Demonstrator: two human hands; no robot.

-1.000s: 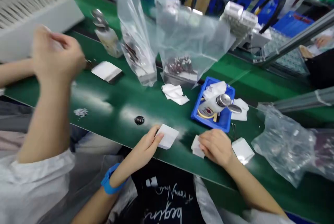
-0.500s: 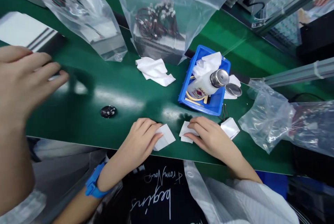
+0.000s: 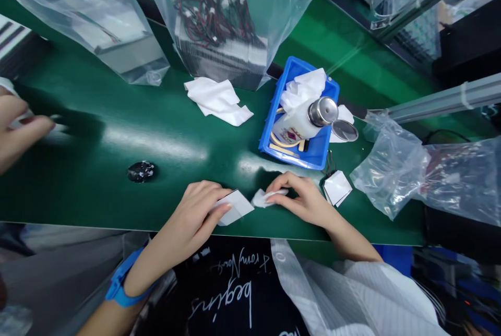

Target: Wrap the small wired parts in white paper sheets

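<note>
Near the table's front edge, my left hand [image 3: 199, 213] is closed on a flat white square piece [image 3: 237, 208], thumb on top and fingers behind it. My right hand [image 3: 301, 198] pinches a crumpled white wipe [image 3: 261, 199], whose loose end lies close to the right edge of the white piece. I cannot tell whether the two touch. To the right of my right hand lie flat white pieces with thin dark wires [image 3: 337, 188], stacked unevenly. Behind the hands stands a blue bin [image 3: 266, 143] with a white metal-topped bottle [image 3: 295, 124] in it.
Another white wipe [image 3: 219, 100] lies behind my hands. At the back, a clear bag [image 3: 289, 18] holds wired flat pieces. A black oval object [image 3: 141, 171] sits to the left. Another person's hand [image 3: 19, 130] is at the left edge. Plastic bags [image 3: 395, 169] lie right.
My right hand has moved slightly left with the wipe, which is now bunched up and nearer the white piece. The other person's hand has drawn away left. The whole view has shifted.
</note>
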